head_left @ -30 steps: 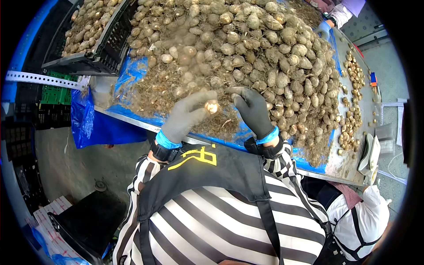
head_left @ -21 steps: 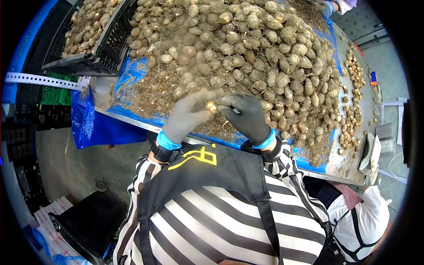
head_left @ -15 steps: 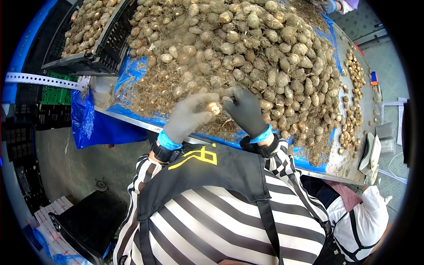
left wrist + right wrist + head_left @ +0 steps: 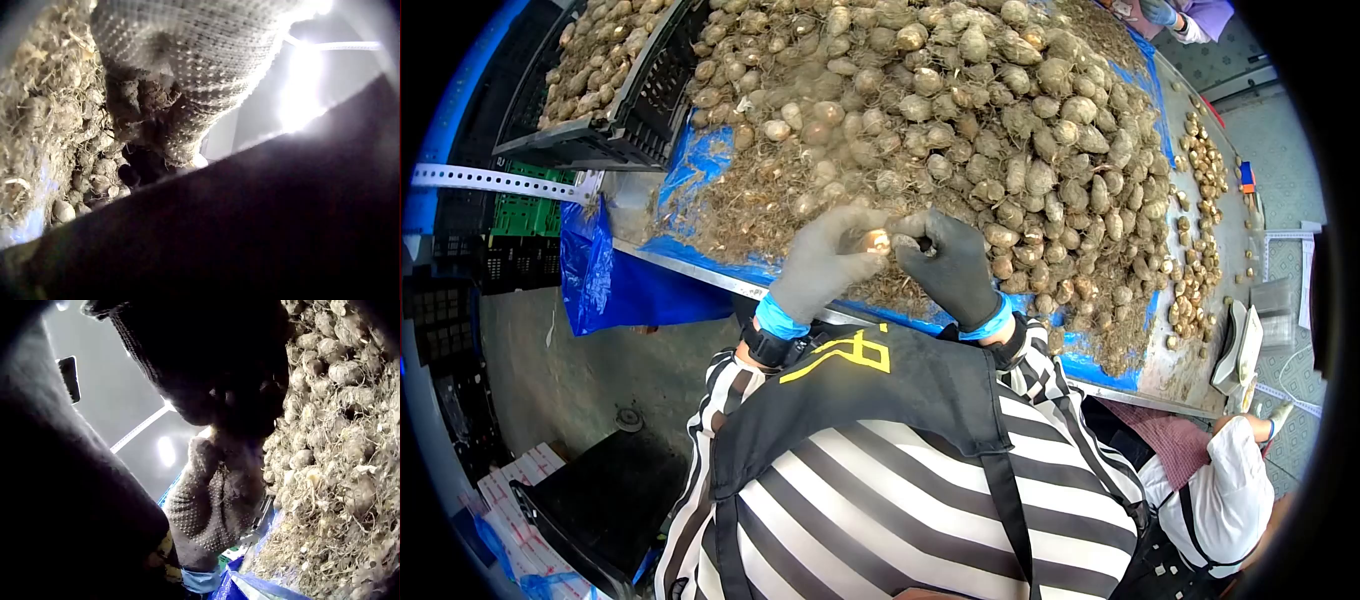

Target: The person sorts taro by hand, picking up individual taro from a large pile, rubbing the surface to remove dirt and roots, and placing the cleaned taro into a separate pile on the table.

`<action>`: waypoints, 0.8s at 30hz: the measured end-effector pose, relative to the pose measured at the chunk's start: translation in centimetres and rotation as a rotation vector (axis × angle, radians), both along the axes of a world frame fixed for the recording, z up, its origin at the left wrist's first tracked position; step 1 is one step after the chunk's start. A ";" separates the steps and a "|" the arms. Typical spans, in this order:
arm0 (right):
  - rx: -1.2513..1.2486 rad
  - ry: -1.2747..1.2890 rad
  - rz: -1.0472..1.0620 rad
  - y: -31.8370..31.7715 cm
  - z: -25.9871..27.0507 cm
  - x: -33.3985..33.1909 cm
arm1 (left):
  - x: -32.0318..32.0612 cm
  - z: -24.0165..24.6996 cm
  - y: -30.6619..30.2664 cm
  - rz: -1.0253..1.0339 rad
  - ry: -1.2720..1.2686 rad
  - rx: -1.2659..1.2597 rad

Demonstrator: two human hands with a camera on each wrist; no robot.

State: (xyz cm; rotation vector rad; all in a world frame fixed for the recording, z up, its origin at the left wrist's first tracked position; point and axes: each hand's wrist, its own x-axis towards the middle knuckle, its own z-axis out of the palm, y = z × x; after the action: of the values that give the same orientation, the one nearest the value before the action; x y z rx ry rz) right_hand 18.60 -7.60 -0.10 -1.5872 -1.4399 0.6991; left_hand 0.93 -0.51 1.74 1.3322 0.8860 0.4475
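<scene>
My left hand, in a grey glove with a blue cuff, grips a small taro between thumb and fingers. The taro's pale, bared face points up, while its brown, rough side shows in the left wrist view. Close against it on the right is my right hand, in a darker grey glove, with thumb and forefinger curled in and pinching at the taro's edge. In the right wrist view this hand is mostly dark, and the left glove with its dotted palm faces it. Both hands are over the near edge of the root-covered table.
A large heap of hairy taros covers the table, with loose roots on blue sheeting. A black crate of taros stands at left. Cleaned taros lie along the right side. Other people work at upper right and lower right.
My right hand has come in from the right, drawn off slightly and returned to the taro, its fingers now more curled. My left hand has kept its hold, with the taro turning slightly.
</scene>
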 end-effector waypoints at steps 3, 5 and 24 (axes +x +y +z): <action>-0.113 0.012 -0.041 0.8 -1.1 0.3 | -0.1 -0.7 -0.2 0.019 -0.103 -0.165; -0.083 -0.057 -0.071 1.1 -2.5 0.9 | -0.2 -0.8 -0.2 0.023 -0.152 -0.170; -0.051 0.089 -0.096 1.0 -2.6 0.9 | -0.5 -2.1 -0.1 0.037 -0.289 -0.244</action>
State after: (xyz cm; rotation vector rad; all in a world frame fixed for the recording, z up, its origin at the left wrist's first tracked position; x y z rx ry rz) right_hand 19.52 -6.57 -2.68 -1.6324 -1.2819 0.7460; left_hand 0.45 -0.66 -0.38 0.9998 0.6999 0.5284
